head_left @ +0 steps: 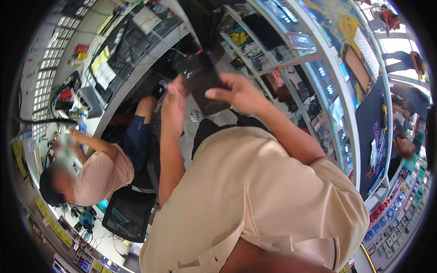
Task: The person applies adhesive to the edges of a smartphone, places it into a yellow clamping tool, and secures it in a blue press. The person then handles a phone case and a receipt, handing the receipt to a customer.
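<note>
- at the far left, yellow labels [53, 221] run in a row along the edge of a shelf.
- beside them a co-worker [102, 175] in a pale pink top, dark cap and dark blue shorts sits at a cluttered white workbench [93, 123], arms reaching over it.
- farther up the bench, papers [104, 74], some yellowish and some white, lie on a dark surface.
- below the co-worker stands a black mesh chair back [129, 214].
- the person's left hand [174, 99] is raised at the left edge of a dark flat box, thumb pointing up, fingertips at that edge; whether they pinch it or only touch it, i cannot tell.
- the dark flat box [205, 86] is up in front of the person's chest, between the two hands, tilted, with a shiny upper part; a small red patch shows near its top, too blurred to make out.
- the right hand [236, 94] pinches the box's right side, thumb laid across the near face, fingers mostly hidden.
- right of the hands stands a glass display case [314, 57] with goods on its shelves.
- on it are a shallow brown tray [357, 68] and a black mat [369, 134].
- at the far right, several people are near rows of small packages [396, 218].
</note>
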A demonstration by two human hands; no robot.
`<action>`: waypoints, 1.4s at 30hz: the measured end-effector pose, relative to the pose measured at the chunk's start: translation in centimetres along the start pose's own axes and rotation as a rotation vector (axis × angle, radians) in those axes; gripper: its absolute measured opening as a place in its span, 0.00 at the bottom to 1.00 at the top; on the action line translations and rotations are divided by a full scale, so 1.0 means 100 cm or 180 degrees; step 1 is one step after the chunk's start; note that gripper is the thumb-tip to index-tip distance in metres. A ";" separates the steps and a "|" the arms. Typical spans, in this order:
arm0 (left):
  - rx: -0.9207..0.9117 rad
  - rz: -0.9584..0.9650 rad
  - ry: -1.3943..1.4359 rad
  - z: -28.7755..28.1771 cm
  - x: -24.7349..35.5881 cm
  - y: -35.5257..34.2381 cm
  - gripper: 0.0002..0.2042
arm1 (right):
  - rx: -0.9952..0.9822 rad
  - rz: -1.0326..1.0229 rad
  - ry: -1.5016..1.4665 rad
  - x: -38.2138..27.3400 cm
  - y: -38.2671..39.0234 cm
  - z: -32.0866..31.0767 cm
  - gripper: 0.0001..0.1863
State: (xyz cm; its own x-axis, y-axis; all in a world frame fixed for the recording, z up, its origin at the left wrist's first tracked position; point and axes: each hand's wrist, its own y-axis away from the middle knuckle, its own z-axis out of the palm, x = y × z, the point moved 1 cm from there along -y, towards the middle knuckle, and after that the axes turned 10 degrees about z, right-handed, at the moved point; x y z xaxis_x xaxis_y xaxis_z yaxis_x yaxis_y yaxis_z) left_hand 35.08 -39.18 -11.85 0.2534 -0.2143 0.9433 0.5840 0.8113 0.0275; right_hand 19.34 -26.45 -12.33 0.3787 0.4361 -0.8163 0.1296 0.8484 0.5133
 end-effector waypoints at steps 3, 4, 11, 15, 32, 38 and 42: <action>0.0351 -0.0208 0.0337 0.041 -0.027 0.014 0.22 | -0.0394 0.0203 -0.0123 0.012 0.000 -0.023 0.17; 0.0525 -0.0297 0.0312 0.048 -0.035 0.015 0.22 | -0.0286 0.0239 -0.0097 0.017 -0.001 -0.028 0.17; 0.1067 -0.0557 0.0260 0.063 -0.050 0.007 0.14 | 0.0070 0.0404 -0.0147 0.029 -0.009 -0.034 0.17; 0.0700 -0.0746 -0.0222 0.058 -0.043 -0.001 0.16 | 0.0319 0.0387 0.0337 0.033 -0.015 -0.026 0.15; 0.0904 -0.0428 -0.0005 -0.030 -0.019 0.019 0.19 | 0.0164 0.0358 -0.0445 0.032 -0.025 0.052 0.15; 0.0650 -0.0493 0.0160 -0.048 0.004 0.025 0.22 | 0.0111 0.0212 -0.0294 0.029 -0.029 0.069 0.15; 0.0729 -0.0255 -0.0785 -0.049 0.012 0.028 0.27 | 0.0139 0.0216 0.0068 0.026 -0.027 0.081 0.16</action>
State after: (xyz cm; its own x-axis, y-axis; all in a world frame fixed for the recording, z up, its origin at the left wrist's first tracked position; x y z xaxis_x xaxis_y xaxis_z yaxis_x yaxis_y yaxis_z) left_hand 40.78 -39.83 -12.21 0.0033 -0.1670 0.9860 0.3990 0.9043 0.1518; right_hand 27.39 -30.06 -13.68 0.3683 0.4988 -0.7845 0.1443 0.8029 0.5783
